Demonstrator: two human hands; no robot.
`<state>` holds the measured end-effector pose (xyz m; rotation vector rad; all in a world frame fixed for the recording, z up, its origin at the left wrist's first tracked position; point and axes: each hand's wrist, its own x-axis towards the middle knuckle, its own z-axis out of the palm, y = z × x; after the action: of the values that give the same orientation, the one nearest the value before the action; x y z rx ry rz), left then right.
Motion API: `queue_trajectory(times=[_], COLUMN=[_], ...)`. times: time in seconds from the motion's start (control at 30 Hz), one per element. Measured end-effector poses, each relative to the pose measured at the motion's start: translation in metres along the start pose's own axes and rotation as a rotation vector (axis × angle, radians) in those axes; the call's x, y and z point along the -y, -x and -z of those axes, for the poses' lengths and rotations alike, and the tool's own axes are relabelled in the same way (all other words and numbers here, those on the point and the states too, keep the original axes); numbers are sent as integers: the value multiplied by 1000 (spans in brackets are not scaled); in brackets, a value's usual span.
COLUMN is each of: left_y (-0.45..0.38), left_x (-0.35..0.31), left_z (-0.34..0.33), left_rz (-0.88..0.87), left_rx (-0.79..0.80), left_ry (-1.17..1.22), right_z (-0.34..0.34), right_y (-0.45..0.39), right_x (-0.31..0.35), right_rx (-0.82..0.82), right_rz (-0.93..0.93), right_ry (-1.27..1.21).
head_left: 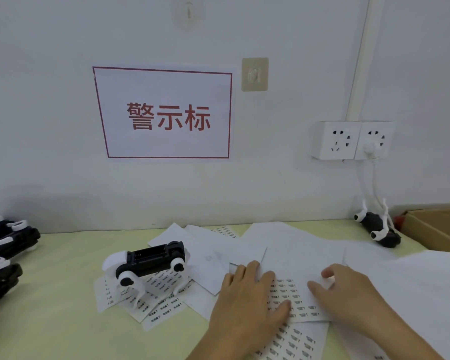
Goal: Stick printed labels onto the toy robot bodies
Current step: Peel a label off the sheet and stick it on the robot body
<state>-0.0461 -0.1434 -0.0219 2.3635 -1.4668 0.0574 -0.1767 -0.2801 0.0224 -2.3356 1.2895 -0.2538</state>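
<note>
A black and white toy robot body (pixel 148 261) lies on its back on loose label strips (pixel 156 305) left of centre. A label sheet (pixel 294 300) with rows of small printed labels lies in front of me. My left hand (pixel 244 305) rests flat on its left part, fingers spread. My right hand (pixel 348 294) lies on its right edge with fingers curled on the paper; I cannot tell whether it pinches a label. Another robot body (pixel 379 229) sits at the back right.
Several more toy robot bodies (pixel 5 245) are stacked at the left edge. Blank white sheets (pixel 283 242) cover the right half of the yellow-green table (pixel 63 294). A cardboard box (pixel 437 227) stands at the far right. Wall sockets (pixel 351 140) with a white cable hang above.
</note>
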Motion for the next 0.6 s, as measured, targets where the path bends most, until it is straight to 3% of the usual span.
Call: queue_trajectory(times=[0.17, 0.47, 0.6], left_y=[2, 5, 8], left_x=[-6, -27, -47], left_z=[4, 16, 5], left_rz=[-17, -82, -51], left_rx=[-15, -1, -120], left_ry=[-48, -275, -101], right_z=[-8, -14, -19], right_y=[22, 38, 44], right_x=[-8, -18, -20], right_rx=[-14, -85, -128], right_rz=[8, 98, 156], right_ry=[155, -53, -124])
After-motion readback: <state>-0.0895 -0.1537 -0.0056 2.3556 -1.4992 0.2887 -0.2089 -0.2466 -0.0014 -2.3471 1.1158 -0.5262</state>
